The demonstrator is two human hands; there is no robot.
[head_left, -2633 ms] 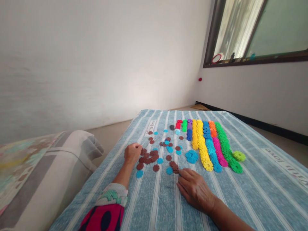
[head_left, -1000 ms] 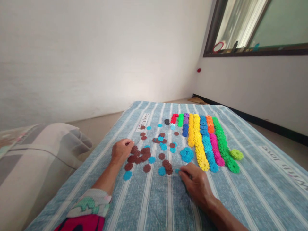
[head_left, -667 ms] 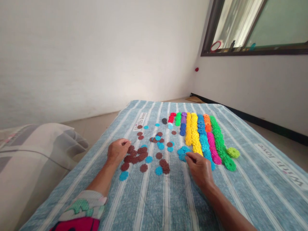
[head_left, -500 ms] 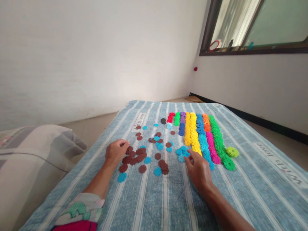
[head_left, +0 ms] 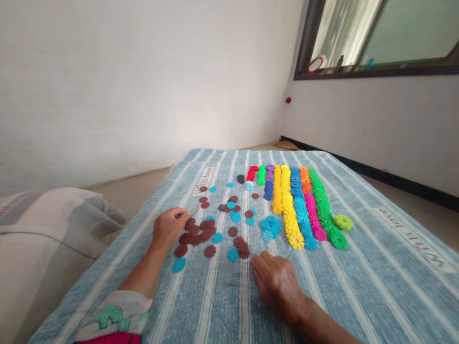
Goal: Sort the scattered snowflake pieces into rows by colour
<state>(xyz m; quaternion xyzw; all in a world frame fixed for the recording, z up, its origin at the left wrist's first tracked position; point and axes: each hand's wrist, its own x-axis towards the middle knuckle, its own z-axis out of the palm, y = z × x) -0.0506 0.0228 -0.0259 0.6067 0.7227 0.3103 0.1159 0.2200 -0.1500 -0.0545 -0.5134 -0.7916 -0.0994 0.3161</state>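
Note:
My left hand (head_left: 169, 228) is closed with its fingertips pinched at the left edge of a heap of brown notched discs (head_left: 196, 232). A dark sliver shows between those fingers, too small to name. My right hand (head_left: 278, 284) is curled over the cloth, knuckles up, just right of a small brown cluster (head_left: 243, 249) and a blue disc (head_left: 233, 254). Whatever its fingers hold, if anything, is hidden. Beyond it lies a light-blue pile of discs (head_left: 271, 226). More brown and blue discs are scattered between the hands and farther back.
Overlapping rows of discs run front to back at the right: yellow (head_left: 287, 205), blue (head_left: 300, 210), magenta (head_left: 315, 220) and green (head_left: 322, 200). A lime stack (head_left: 343, 221) sits beside them. Striped cloth (head_left: 362, 286) covers the surface. Draped fabric (head_left: 53, 229) stands at the left.
My right hand has moved from the light-blue pile toward me and left, and its fingers have curled in. My left hand stays by the brown heap. The view has shifted slightly.

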